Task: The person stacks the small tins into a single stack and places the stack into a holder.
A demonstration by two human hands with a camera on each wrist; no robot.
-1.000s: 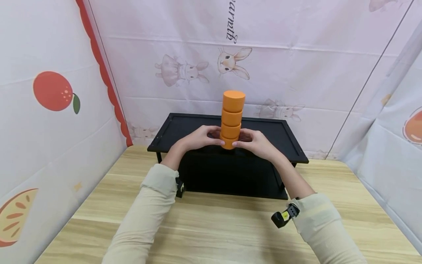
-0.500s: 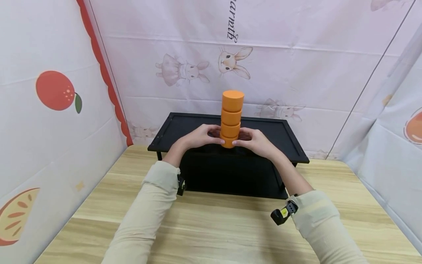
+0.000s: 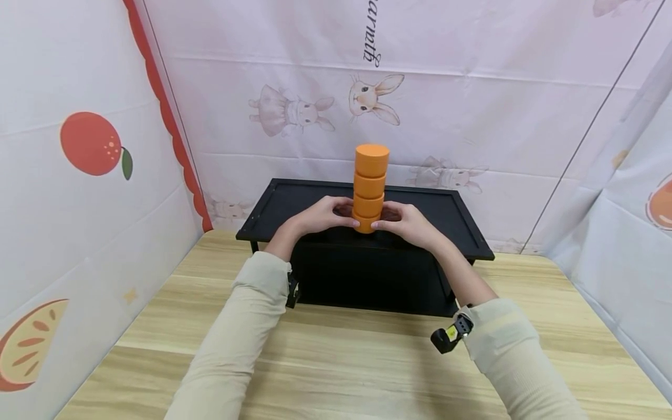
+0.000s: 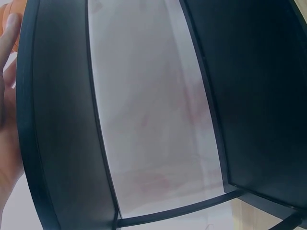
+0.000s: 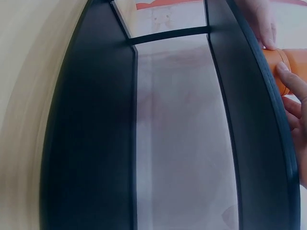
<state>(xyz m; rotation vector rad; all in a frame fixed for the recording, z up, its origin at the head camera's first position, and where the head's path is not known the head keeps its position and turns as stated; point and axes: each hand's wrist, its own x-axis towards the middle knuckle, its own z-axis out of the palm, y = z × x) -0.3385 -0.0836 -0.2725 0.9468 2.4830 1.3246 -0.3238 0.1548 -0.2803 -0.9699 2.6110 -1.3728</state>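
Note:
A column of several orange round containers [image 3: 370,185], stacked one on another, stands upright by the front edge of the black two-tier shelf's top board [image 3: 310,195]. My left hand [image 3: 321,217] grips its lower part from the left, thumb in front. From the right, my right hand [image 3: 412,226] grips the same lower part, its thumb also in front. The right wrist view has the lowest orange container [image 5: 274,60] close against the board's edge; whether its base bears fully on the board cannot be told. Most fingers are hidden behind the column.
The shelf's lower board [image 3: 362,280] lies under the top one on the wood-grain table [image 3: 341,361]. Behind hangs a pink cloth [image 3: 446,46] printed with rabbits. White printed cloths [image 3: 47,221] enclose the left and right sides.
Both forearms and hands have edged slightly forward, away from the body. The foot of the orange column has shifted a little farther back with them. Both hands keep their hold.

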